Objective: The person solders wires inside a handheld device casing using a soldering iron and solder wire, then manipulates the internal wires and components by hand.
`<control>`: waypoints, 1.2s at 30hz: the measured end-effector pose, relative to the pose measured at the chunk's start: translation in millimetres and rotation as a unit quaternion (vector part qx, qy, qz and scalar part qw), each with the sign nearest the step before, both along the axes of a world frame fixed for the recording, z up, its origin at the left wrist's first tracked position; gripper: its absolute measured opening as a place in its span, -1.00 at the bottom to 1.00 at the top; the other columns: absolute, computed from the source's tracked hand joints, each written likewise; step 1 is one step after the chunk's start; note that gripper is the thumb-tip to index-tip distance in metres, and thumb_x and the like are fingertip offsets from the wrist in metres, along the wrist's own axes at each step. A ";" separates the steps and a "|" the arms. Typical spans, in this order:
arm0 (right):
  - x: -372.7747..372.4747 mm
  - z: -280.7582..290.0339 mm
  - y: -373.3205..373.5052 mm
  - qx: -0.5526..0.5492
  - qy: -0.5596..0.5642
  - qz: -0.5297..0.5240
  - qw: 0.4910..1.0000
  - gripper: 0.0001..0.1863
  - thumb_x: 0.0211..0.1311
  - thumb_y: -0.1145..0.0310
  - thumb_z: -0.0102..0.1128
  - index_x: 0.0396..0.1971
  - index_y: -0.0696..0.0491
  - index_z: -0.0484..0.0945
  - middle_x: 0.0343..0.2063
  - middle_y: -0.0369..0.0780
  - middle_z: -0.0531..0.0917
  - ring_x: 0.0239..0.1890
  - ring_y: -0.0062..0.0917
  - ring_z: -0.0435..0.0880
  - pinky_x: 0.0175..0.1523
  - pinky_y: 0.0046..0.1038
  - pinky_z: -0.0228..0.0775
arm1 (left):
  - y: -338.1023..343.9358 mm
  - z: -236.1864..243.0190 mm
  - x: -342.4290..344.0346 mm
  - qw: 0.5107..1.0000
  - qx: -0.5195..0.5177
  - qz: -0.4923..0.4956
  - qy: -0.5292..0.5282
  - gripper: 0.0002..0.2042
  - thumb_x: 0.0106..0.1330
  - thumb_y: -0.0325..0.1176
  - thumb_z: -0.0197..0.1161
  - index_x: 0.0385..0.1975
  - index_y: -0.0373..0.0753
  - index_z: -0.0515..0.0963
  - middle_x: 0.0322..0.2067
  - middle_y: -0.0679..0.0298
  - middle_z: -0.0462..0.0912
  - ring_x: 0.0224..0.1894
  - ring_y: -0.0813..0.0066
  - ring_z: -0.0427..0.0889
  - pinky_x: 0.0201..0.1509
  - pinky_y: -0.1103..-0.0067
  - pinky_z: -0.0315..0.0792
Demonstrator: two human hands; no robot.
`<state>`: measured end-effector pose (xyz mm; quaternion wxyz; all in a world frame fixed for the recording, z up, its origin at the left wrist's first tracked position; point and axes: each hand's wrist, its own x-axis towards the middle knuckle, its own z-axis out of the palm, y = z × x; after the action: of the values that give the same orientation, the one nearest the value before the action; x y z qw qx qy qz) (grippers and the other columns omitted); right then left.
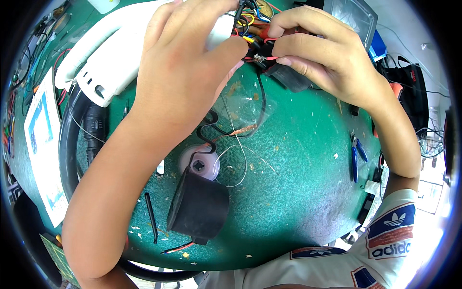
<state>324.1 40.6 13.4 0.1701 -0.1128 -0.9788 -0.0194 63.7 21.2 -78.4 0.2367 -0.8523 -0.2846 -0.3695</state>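
My left hand (pixel 187 62) lies across a white plastic housing (pixel 110 62), back of the hand up. Its thumb and a finger curled underneath close at the left end of a red wire (pixel 271 58); the grip itself is partly hidden. My right hand (pixel 322 53) pinches the same wire's right side between thumb and fingers. Between the hands, a bare, silvery twisted joint (pixel 259 58) shows on the wire. Several yellow, blue, red and black wires (pixel 250 19) bunch just beyond the fingertips. A dark block (pixel 291 78) sits below the right fingers.
On the green mat (pixel 288 183) lie a black curved-sided part (pixel 199 207) with a cable, a pale spool (pixel 209 164), a black stick (pixel 151 217) and thin loose wire. Blue-handled cutters (pixel 356 154) rest at right. A printed sheet (pixel 45 144) and black hose (pixel 70 139) are at left.
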 end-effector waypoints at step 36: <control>-5.7 -4.4 -2.7 -0.076 0.050 0.011 0.996 -0.88 0.12 0.50 0.38 -0.36 0.22 0.70 -0.22 -0.07 0.62 -0.31 -0.37 0.63 -0.21 -0.45 0.51 | -9.8 2.5 20.5 0.995 -0.024 -0.045 -0.088 -0.86 -0.01 -0.44 0.38 -0.48 -0.28 0.58 0.04 -0.05 0.46 0.06 -0.06 0.47 0.15 0.10 0.29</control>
<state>318.4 37.9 8.9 0.2100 -0.1158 -0.9688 0.0622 84.2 11.4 -75.9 0.1728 -0.8339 -0.2744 -0.4467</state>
